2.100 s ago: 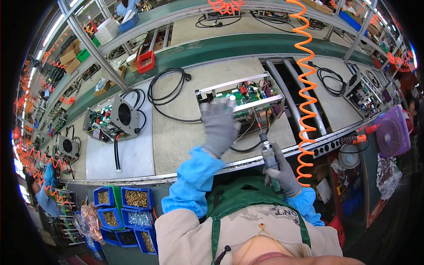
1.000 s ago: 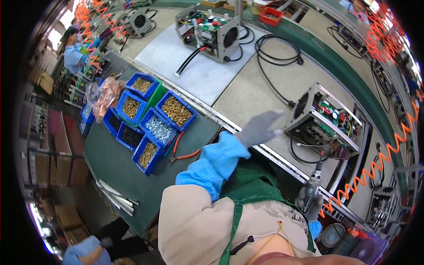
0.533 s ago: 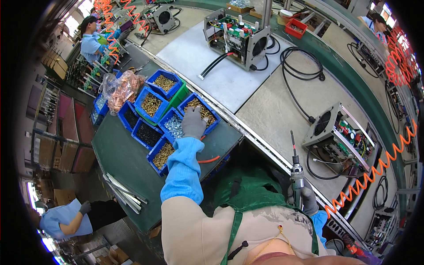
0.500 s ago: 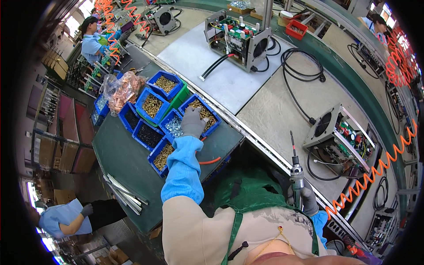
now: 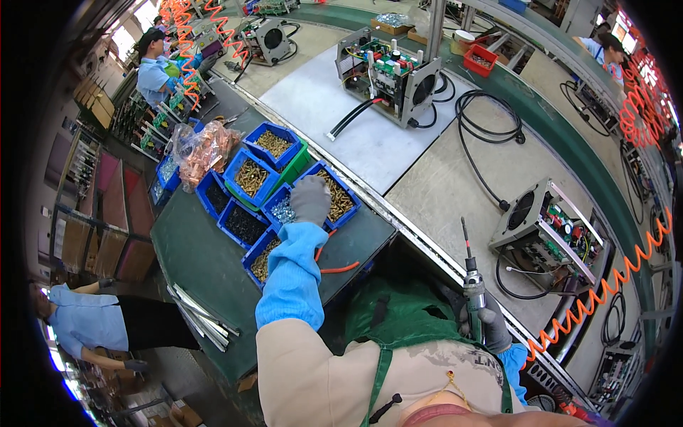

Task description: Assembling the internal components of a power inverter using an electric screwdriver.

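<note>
Green desk (image 5: 206, 252) at left, blue bins (image 5: 266, 192) clustered on it. I see the gloved left hand (image 5: 311, 202) at the near edge of the bin of brass-coloured fasteners (image 5: 347, 218); whether it pinches anything, I cannot tell. Right hand (image 5: 492, 320), well apart, wraps a powered screwdriver (image 5: 473, 286), bit pointing away from the body. Open-sided metal unit (image 5: 551, 231) sits to its right.

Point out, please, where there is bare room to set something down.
The green tabletop is bare between the blue bins and the metal strips. The grey board is bare between the white sheet and the coiled black cable. It is crowded among the bins, at the left hand, and around the open-sided unit near the driver in the right hand.
</note>
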Motion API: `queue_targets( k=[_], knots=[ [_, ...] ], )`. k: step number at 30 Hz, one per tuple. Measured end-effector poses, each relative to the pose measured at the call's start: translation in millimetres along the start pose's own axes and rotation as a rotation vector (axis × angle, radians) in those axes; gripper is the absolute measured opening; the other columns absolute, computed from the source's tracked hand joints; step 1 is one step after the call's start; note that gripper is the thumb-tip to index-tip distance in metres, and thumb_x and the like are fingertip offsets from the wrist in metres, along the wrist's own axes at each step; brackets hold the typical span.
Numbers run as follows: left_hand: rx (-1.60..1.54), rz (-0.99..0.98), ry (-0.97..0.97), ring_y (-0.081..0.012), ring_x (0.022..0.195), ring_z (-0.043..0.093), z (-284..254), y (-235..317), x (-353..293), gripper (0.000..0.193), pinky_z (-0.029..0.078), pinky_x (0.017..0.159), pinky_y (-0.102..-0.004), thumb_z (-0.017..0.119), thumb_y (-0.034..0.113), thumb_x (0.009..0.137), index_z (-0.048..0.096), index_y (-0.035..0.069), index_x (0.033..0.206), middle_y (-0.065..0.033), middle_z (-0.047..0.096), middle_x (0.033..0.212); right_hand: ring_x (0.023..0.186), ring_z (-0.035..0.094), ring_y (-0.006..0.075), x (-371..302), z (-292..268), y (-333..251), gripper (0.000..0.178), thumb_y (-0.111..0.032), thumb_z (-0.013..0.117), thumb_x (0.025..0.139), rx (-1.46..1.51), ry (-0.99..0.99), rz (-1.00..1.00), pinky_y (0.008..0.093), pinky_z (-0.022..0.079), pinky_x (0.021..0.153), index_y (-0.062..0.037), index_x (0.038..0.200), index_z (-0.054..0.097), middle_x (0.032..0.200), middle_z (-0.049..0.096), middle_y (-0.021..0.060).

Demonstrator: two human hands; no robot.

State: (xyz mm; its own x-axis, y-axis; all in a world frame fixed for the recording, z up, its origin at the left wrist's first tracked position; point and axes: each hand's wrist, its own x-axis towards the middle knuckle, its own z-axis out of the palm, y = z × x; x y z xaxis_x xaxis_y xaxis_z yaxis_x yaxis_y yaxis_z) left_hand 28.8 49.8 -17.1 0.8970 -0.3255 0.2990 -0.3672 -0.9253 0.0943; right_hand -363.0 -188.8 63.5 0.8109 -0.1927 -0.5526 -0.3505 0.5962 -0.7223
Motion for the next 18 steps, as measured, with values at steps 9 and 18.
queue_targets(
  k=[9,18],
  knots=[
    [-1.894,-0.54,-0.317,-0.0145,0.081,0.062,-19.8,72.4,-26.8,0.02,0.05,0.063,-0.0212,0.053,0.001,0.087,0.058,-0.002,0.106,-0.0127,0.064,0.101,0.06,0.058,0.0169,0.5,-7.8,-0.9,0.085,-0.044,0.074,0.06,-0.062,-0.091,0.08,0.0283,0.049,0.051,-0.0089,0.129,0.039,0.083,0.057,0.0103],
    [-2.057,-0.451,-0.95,-0.0129,0.082,0.062,-43.3,185.6,-87.9,0.023,0.051,0.067,-0.021,0.056,0.002,0.089,0.059,0.001,0.112,-0.0083,0.064,0.096,0.067,0.056,0.0162,9.1,-0.5,-16.9,0.078,-0.024,0.072,0.068,-0.295,-0.131,-0.047,0.0294,0.048,0.059,-0.0061,0.135,0.037,0.098,0.051,0.0104]
  ],
)
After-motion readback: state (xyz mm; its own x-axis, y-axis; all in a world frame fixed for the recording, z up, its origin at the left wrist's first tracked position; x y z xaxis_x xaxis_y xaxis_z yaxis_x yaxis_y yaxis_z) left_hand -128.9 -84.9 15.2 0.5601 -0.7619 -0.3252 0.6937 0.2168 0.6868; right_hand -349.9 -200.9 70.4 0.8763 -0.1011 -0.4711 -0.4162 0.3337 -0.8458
